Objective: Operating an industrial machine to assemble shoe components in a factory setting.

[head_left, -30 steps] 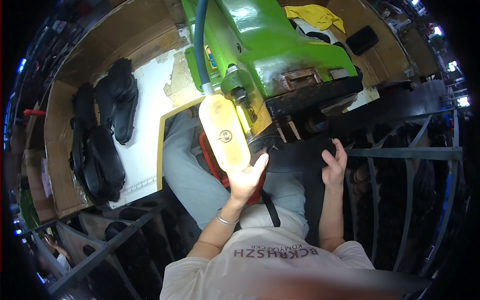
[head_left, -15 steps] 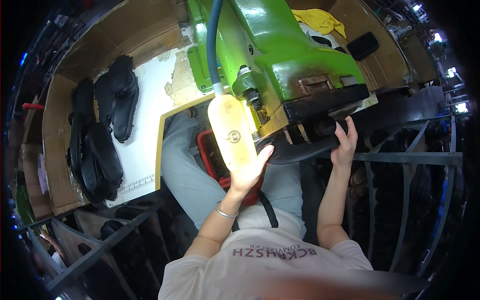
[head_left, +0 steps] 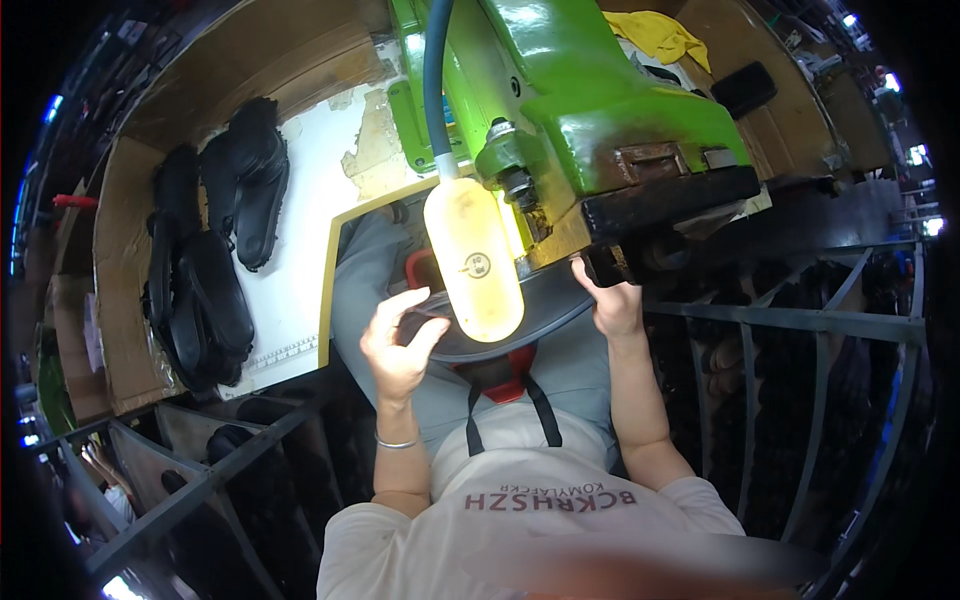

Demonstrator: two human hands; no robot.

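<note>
A long, curved black piece shaped like a shoe sole (head_left: 540,312) lies across in front of me, under the lamp and the machine head. My left hand (head_left: 398,345) curls around its left end, thumb and forefinger bent into a C. At its right end is my right hand (head_left: 615,305), thumb up against it; its other fingers are partly hidden by the machine. The lit yellow lamp (head_left: 474,260) covers the middle of the piece. Above stands a green machine (head_left: 600,110) with a black plate (head_left: 670,203) along its front.
A cardboard box wall (head_left: 120,260) encloses several black shoe parts (head_left: 205,300) on the white tabletop (head_left: 300,200) at left. A yellow cloth (head_left: 660,38) lies at the back right. Metal racks (head_left: 800,318) stand on both sides. A red bin (head_left: 512,375) sits between my legs.
The black piece has moved left and toward me, away from the machine's front. My left hand has shifted left from beside the lamp; my right hand has moved left and lower.
</note>
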